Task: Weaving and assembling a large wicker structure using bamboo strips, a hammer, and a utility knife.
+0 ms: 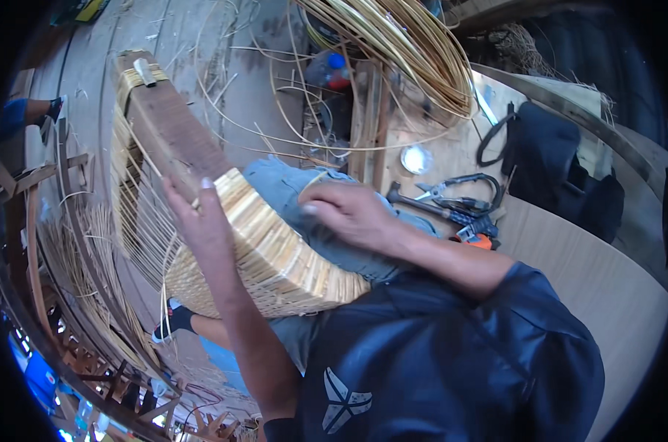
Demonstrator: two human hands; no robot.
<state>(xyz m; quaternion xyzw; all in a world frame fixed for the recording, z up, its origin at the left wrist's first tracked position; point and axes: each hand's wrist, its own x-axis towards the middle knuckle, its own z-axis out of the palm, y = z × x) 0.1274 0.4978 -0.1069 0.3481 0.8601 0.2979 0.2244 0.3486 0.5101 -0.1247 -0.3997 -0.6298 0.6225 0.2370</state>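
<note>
A wooden frame (179,132), partly wrapped in pale rattan strips (275,228), lies slanting across my lap. Thin strands (135,199) run down its left side to a woven patch (190,276). My left hand (205,221) grips the frame's edge where bare brown wood meets the wrapping, thumb on top and fingers along the side. To the right of the frame, above my thigh, my right hand (348,214) is closed with its fingers curled. It is slightly blurred, and whatever it pinches is too small to make out. A pale clip-like piece (145,72) sits at the frame's far end.
A large coil of rattan (407,51) lies at the back, loose strands trailing over the plank floor (179,44). On the board at right are a hammer (422,206), pliers (441,190), a round tin (415,159) and a black bag (540,147). Another person's foot (54,109) shows far left.
</note>
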